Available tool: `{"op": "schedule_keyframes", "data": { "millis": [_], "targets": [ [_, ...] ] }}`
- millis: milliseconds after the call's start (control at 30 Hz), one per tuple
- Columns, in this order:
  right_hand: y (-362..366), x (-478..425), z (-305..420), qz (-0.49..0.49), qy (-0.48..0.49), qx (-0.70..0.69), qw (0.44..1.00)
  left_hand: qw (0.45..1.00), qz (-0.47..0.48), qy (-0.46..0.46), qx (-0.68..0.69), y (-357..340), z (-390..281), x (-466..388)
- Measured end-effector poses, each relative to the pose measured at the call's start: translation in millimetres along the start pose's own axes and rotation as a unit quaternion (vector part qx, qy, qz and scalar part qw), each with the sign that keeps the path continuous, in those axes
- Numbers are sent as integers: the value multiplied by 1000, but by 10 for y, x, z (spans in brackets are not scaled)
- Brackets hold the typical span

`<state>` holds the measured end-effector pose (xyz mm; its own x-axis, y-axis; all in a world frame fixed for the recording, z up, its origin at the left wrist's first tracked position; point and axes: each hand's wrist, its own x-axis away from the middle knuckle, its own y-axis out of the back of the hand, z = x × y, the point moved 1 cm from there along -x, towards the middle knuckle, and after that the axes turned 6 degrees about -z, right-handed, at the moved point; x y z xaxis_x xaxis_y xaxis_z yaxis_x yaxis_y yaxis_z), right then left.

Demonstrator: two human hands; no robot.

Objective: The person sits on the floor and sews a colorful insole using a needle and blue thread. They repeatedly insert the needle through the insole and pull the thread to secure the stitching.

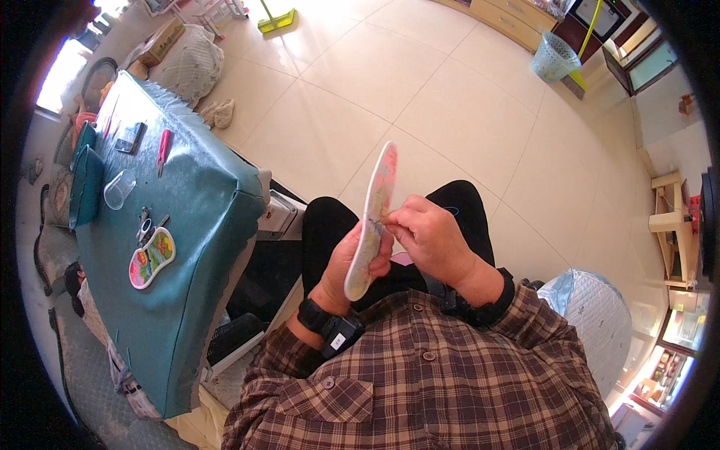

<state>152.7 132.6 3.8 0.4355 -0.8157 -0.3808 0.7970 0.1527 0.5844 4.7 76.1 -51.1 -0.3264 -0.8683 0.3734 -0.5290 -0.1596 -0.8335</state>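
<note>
An embroidered insole [383,174] with a white edge stands nearly upright over my lap, seen almost edge-on. My left hand [336,274] grips its lower half, the fingers wrapping round to the right face. Against that face, near the middle, my right hand [433,236] has its thumb and fingertips pinched together. Whatever small thing lies between those fingertips is too small to make out. On my right knee shows a thin blue loop [451,210], perhaps thread. A second colourful insole [152,259] lies on the cloth-covered table [152,332] to my left.
Scissors [146,226], a clear plastic cup [119,190], pink-handled snips [163,151] and a dark phone-like object [130,138] lie on the table. A teal basket [86,188] stands at its far edge. A quilted seat [590,320] is beside me at right.
</note>
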Motion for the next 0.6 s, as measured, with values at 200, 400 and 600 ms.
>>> {"op": "schedule_keyframes", "data": {
  "millis": [200,400,600],
  "targets": [
    [30,-7,-91,24,-121,-107,987,986,-38,-138,-90,-118,-96,-14],
    [-69,96,-312,37,-120,-235,964,990,-6,-59,-130,-215,-102,31],
    [-119,210,-434,101,-247,-359,894,983,-18,-59,-174,-259,-131,67]
  ]
}}
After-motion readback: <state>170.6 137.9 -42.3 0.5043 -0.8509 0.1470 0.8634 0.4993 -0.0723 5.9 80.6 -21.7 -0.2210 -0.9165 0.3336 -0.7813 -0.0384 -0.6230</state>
